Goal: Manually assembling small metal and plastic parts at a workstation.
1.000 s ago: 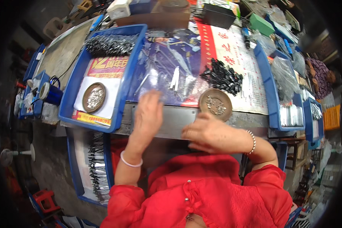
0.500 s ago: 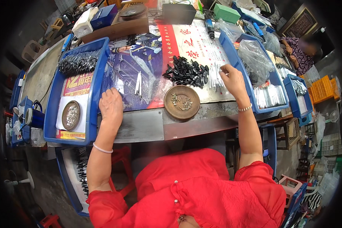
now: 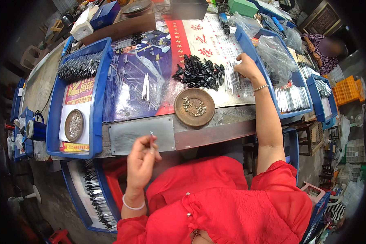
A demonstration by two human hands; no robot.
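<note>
My left hand (image 3: 141,162) is raised off the table's front edge. Its thumb and fingers pinch a small slender piece (image 3: 151,139) with a pale tip, too blurred to name. Farther off to the right, my right hand (image 3: 248,68) has its fingertips closed on the upper end of a white rod in a loose bunch of white rods (image 3: 231,81). Beside that bunch lies a heap of short black plastic pieces (image 3: 199,72). A round brown dish (image 3: 194,118) with small metal bits stands in front of the heap. A few white rods (image 3: 145,87) lie apart, left of it.
A blue tray (image 3: 98,101) at the left holds thin dark-and-silver pieces and a small dish (image 3: 74,126) of metal bits. Another blue tray (image 3: 275,106) at the right holds white rods and plastic bags. A metal plate (image 3: 140,134) covers the front edge. Another person (image 3: 323,51) sits far right.
My left hand has come off the table toward my body and turned up, now pinching a small piece. My right hand has shifted slightly away, still at the white rods.
</note>
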